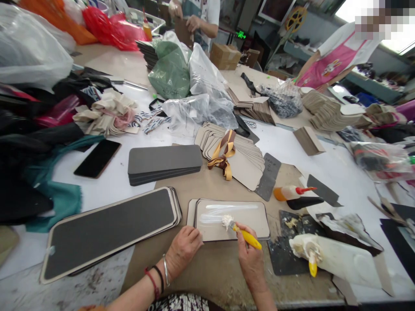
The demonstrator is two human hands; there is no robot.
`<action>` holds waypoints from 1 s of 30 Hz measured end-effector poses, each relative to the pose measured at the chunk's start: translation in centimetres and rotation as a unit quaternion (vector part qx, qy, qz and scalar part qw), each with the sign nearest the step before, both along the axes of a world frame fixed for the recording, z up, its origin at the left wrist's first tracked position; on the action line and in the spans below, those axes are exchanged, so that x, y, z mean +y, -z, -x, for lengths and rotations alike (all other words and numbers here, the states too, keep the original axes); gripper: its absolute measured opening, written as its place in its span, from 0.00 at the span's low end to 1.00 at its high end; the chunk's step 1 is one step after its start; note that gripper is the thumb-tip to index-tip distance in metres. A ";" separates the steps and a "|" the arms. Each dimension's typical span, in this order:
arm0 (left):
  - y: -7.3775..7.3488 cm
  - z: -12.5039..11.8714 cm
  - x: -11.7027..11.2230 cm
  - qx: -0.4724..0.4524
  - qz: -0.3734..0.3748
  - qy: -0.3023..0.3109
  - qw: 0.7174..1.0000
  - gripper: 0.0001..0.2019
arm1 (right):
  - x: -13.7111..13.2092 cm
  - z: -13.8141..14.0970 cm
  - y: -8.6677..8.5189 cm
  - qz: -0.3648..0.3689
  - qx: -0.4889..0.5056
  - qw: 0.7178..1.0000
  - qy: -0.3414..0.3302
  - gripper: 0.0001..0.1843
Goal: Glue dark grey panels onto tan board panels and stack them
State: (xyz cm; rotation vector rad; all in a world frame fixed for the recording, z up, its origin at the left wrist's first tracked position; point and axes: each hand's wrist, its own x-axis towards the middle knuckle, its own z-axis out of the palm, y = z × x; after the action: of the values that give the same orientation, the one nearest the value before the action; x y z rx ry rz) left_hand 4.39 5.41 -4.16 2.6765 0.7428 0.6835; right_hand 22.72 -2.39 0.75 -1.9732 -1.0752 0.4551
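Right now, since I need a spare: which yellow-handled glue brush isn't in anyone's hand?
The brush propped in the white glue-smeared container at right; the other brush is held in the right hand, against a tan board.

Left hand (183, 252) low at about seven o'clock, palm down, fingers loosely bent, left forearm (136, 296) slanting in from the lower edge. Right hand (250, 255) at about five o'clock, fingers closed in a firm grip, right forearm (263, 293) rising nearly upright from the bottom edge.
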 end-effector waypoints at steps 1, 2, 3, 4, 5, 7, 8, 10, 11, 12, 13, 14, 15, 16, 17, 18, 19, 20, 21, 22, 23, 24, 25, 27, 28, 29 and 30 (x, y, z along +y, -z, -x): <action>0.0 0.0 0.0 0.002 0.000 0.000 1.000 0.05 | -0.1 0.3 -0.2 0.003 0.005 1.000 0.007 0.14; 0.1 0.0 0.0 0.006 -0.002 0.000 1.000 0.06 | -0.1 0.8 -0.4 0.002 0.016 1.000 -0.001 0.14; 0.2 0.0 -0.1 0.009 -0.005 0.001 1.000 0.06 | -0.1 1.5 -0.5 -0.003 0.032 0.999 -0.023 0.14; 0.2 0.1 -0.1 0.011 -0.010 0.002 1.000 0.07 | 0.1 2.1 -0.4 -0.008 0.049 0.997 -0.052 0.14; 0.3 0.1 -0.1 0.012 -0.016 0.004 1.000 0.08 | 0.3 2.5 -0.3 -0.012 0.064 0.995 -0.079 0.14; 0.3 0.1 0.0 0.006 -0.026 0.005 1.000 0.09 | 0.4 2.0 0.1 -0.014 0.072 0.993 -0.093 0.14; 0.3 0.2 0.0 0.001 -0.029 0.005 1.000 0.10 | 0.3 0.9 0.4 -0.010 0.063 0.995 -0.073 0.15; 0.3 0.2 0.1 -0.010 -0.033 0.004 0.999 0.11 | -0.3 -2.6 1.0 0.011 0.029 1.000 0.004 0.16; 0.3 0.2 0.1 -0.016 -0.034 0.004 0.999 0.11 | -0.8 -4.8 1.2 0.026 0.006 0.999 0.044 0.17; 0.3 0.2 0.1 -0.022 -0.036 0.004 0.999 0.11 | -1.3 -6.9 1.4 0.042 -0.012 0.996 0.078 0.19; 0.3 0.1 0.1 -0.027 -0.036 0.004 0.999 0.11 | -1.8 -8.8 1.6 0.051 -0.031 0.993 0.101 0.20; 0.3 0.1 0.1 -0.031 -0.035 0.006 0.999 0.11 | -2.2 -10.4 1.7 0.051 -0.048 0.991 0.116 0.20; 0.3 0.1 0.1 -0.033 -0.033 0.007 0.999 0.11 | -2.6 -11.7 1.7 0.047 -0.064 0.989 0.124 0.21; 0.2 0.1 0.1 -0.035 -0.033 0.010 0.999 0.11 | -2.9 -12.5 1.7 0.040 -0.079 0.988 0.127 0.21; 0.2 0.1 0.1 -0.036 -0.034 0.011 0.999 0.11 | -3.2 -12.9 1.6 0.033 -0.092 0.987 0.126 0.21; 0.2 0.1 0.1 -0.038 -0.037 0.011 0.999 0.12 | -3.3 -13.1 1.4 0.028 -0.105 0.986 0.123 0.20; 0.2 0.1 0.1 -0.040 -0.041 0.010 0.998 0.13 | -3.3 -13.0 1.2 0.026 -0.117 0.986 0.115 0.20; 0.2 0.1 0.1 -0.042 -0.045 0.008 0.998 0.14 | -3.2 -12.9 1.0 0.026 -0.126 0.986 0.104 0.20; 0.2 0.1 0.1 -0.044 -0.049 0.005 0.998 0.14 | -3.1 -12.8 0.8 0.025 -0.135 0.986 0.091 0.20; 0.2 0.1 0.1 -0.045 -0.052 0.004 0.998 0.14 | -2.7 -12.7 0.6 0.022 -0.143 0.986 0.079 0.19; 0.2 0.1 0.1 -0.046 -0.055 0.004 0.997 0.14 | -2.3 -12.7 0.4 0.017 -0.151 0.986 0.068 0.19; 0.3 0.1 0.2 -0.048 -0.059 0.005 0.997 0.13 | -1.8 -12.7 0.3 0.010 -0.162 0.985 0.061 0.19; 0.3 0.1 0.2 -0.050 -0.062 0.005 0.997 0.13 | -1.3 -12.7 0.3 0.001 -0.173 0.983 0.056 0.18; 0.4 0.1 0.3 -0.054 -0.071 0.008 0.996 0.13 | -0.1 -12.1 0.2 -0.021 -0.194 0.980 0.049 0.18; 0.5 0.1 0.3 -0.055 -0.075 0.012 0.996 0.14 | 0.3 -11.3 0.2 -0.033 -0.197 0.979 0.042 0.17; 0.6 0.1 0.3 -0.057 -0.080 0.016 0.995 0.14 | 0.7 -10.3 0.1 -0.044 -0.193 0.980 0.028 0.16; 0.8 0.2 0.4 -0.057 -0.086 0.023 0.994 0.14 | 1.0 -8.9 -0.1 -0.056 -0.181 0.982 0.007 0.14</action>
State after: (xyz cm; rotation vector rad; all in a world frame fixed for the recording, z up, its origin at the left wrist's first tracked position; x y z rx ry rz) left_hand 4.21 5.80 -4.92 2.7696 0.6179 0.9177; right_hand 31.66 -1.42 0.89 -2.0057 -1.2798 0.0223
